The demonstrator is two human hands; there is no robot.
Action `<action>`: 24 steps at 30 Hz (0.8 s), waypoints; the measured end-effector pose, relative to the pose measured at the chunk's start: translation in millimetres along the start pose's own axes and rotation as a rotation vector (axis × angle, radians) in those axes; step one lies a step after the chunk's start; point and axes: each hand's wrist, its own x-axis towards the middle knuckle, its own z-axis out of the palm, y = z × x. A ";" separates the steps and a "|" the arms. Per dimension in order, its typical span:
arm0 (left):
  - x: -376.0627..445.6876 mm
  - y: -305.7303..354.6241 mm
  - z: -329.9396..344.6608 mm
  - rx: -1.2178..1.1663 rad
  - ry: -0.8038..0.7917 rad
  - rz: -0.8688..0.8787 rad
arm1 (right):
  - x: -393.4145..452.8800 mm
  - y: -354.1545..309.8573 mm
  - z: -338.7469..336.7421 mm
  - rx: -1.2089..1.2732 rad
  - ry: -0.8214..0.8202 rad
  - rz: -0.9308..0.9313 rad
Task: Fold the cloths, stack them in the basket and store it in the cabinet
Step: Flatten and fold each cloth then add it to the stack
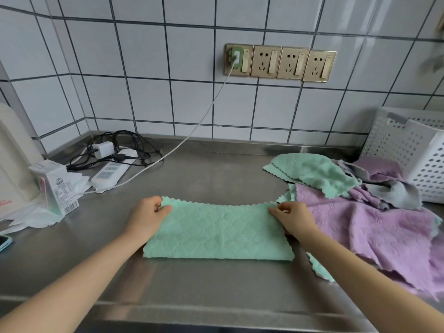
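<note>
A mint-green cloth (218,233) lies folded in half on the steel counter (192,282), its wavy edges at the far side. My left hand (147,213) pinches its far left corner. My right hand (294,218) pinches its far right corner. To the right lies a loose heap: a large purple cloth (374,236), another green cloth (317,174) and a grey cloth (398,193). A white perforated basket (422,150) stands at the far right against the wall.
A white power strip (109,173) with a charger and tangled black cables sits at the back left. A white cable runs up to the wall sockets (280,62). A small carton (54,186) and papers lie at the left, and a phone (3,242) at the left edge.
</note>
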 end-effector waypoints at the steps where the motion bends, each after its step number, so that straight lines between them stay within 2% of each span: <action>1: 0.8 -0.5 1.6 0.014 0.007 -0.006 | 0.7 -0.2 0.3 -0.010 0.001 0.010; 7: -5.1 12.5 -7.2 0.203 0.030 -0.085 | -3.7 -13.6 -6.2 -0.010 -0.007 0.114; 9: -21.6 22.2 -15.2 0.424 0.090 0.049 | -13.5 -17.0 -13.5 -0.191 0.074 -0.042; 10: -34.4 29.7 -15.5 0.406 0.125 0.167 | -22.9 -18.4 -15.7 -0.334 0.130 -0.195; 11: -50.4 39.3 -14.2 0.319 0.074 0.279 | -36.5 -18.0 -15.2 -0.422 0.169 -0.391; 12: -67.7 49.2 -12.1 0.214 -0.045 0.370 | -51.6 -18.4 -12.4 -0.452 0.153 -0.598; 14: -95.7 65.6 -1.6 0.180 -0.345 0.457 | -76.4 -12.8 0.6 -0.474 -0.010 -0.871; 15: -105.1 67.4 4.3 0.249 -0.439 0.472 | -83.3 -5.9 7.3 -0.488 -0.095 -0.928; 17: -114.2 61.7 11.4 0.395 -0.522 0.487 | -87.5 8.6 11.4 -0.531 -0.167 -0.962; 24: -118.6 25.0 -19.3 0.496 -0.569 0.430 | -84.1 35.1 -20.4 -0.645 -0.103 -0.985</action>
